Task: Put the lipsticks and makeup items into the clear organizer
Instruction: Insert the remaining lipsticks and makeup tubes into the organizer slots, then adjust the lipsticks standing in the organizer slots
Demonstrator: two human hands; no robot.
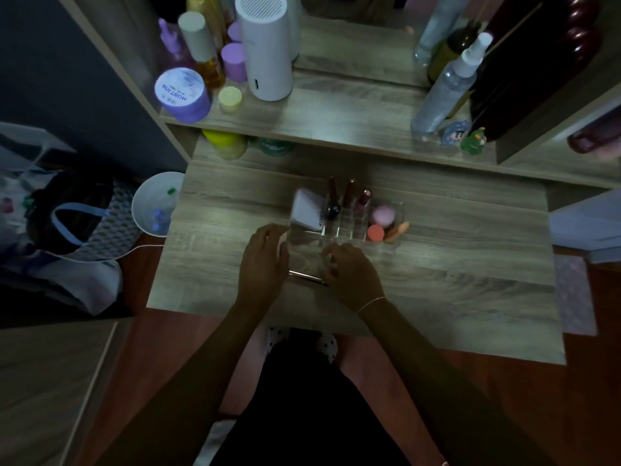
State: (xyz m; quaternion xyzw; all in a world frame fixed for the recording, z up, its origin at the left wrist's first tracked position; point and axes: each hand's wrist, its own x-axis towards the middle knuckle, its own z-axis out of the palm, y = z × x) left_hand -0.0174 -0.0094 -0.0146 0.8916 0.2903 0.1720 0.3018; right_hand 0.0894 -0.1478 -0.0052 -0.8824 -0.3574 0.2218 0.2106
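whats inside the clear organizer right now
The clear organizer holds a white compact, upright lipsticks, a pink sponge, a coral puff and an orange item. Both hands cover its near compartments, so what is in them cannot be seen.

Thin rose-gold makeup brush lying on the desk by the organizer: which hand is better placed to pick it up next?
Probably right. The right hand sits at the dark tip of the thin rose-gold makeup brush, fingers curled there. The left hand rests against the clear plastic organizer, steadying its corner.

Both hands (265, 255) (349, 269) at clear organizer (393, 210); lipsticks (349, 193) upright inside
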